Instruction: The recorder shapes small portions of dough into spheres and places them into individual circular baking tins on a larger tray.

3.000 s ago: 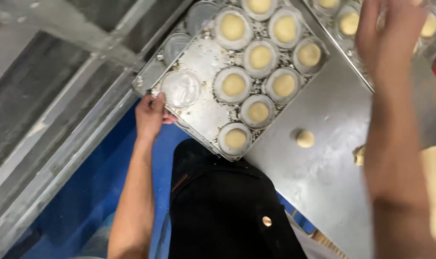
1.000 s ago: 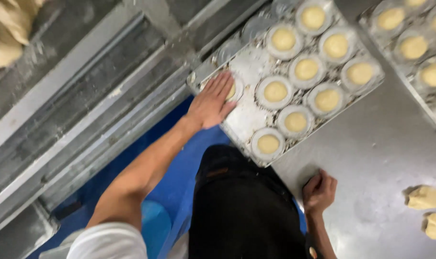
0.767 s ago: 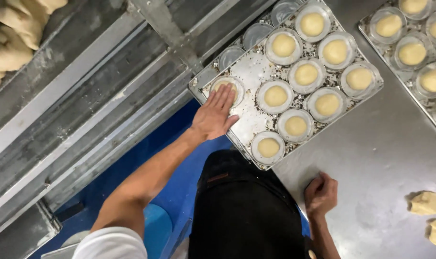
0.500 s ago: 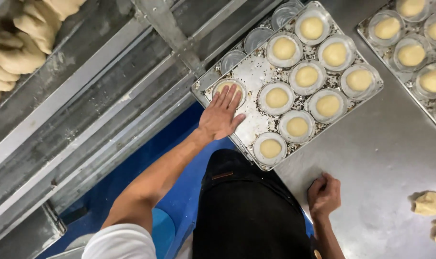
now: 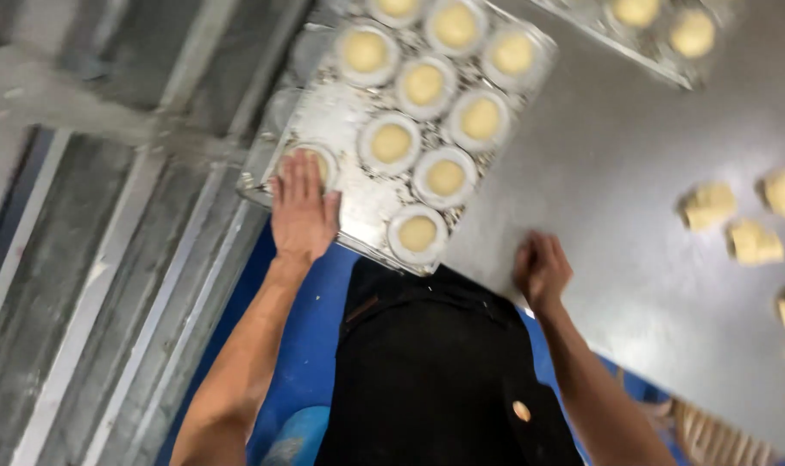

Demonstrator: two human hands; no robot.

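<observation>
A metal baking tray (image 5: 349, 103) holds several round moulds, each with a pale yellow disc of dough (image 5: 392, 142). My left hand (image 5: 302, 211) lies flat on the near left corner of the tray, fingers apart, pressing on the dough in one mould. My right hand (image 5: 541, 269) rests as a closed fist on the steel table (image 5: 617, 164), just right of the tray's near corner; whether anything is inside it cannot be seen. I wear a black apron.
Several rough lumps of dough (image 5: 707, 204) lie on the table at the right. A second tray of filled moulds (image 5: 643, 22) sits at the top right. A metal rack (image 5: 108, 224) runs along the left, with blue floor below.
The view has swung right and closer. My left hand stays pressed on the same corner mould, and my right fist stays on the table. Three seconds ago the right hand was raised over the tray.
</observation>
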